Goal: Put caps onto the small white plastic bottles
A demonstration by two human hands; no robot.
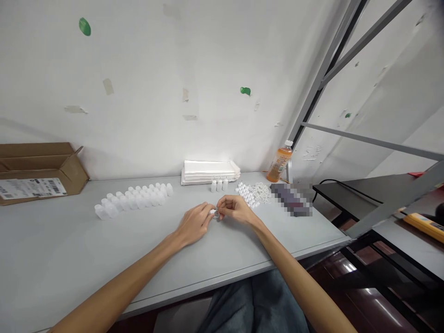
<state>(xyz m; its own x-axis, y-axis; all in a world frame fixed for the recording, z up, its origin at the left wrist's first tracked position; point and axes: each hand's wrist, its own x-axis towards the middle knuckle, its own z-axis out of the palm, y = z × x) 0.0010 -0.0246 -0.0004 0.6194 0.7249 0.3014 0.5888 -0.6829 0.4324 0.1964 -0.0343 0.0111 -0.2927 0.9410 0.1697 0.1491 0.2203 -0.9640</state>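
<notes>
1. Left hand point(194, 223), knuckles up, and right hand point(235, 209) meet mid-frame, wrists angled inward, fingers of both pinched around a small pale piece point(217, 214).
2. Smooth grey desk point(52, 259) spreads lower left; its front edge passes beneath both forearms point(287, 268).
3. Left of centre, translucent, round-shouldered bottles point(137, 198) line up in rows.

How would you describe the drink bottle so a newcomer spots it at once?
Along the grey table, look to its back right corner, by the grey metal frame. There sits the drink bottle, white-capped; its orange colour and larger size set it apart from the small white bottles to its left.
</notes>
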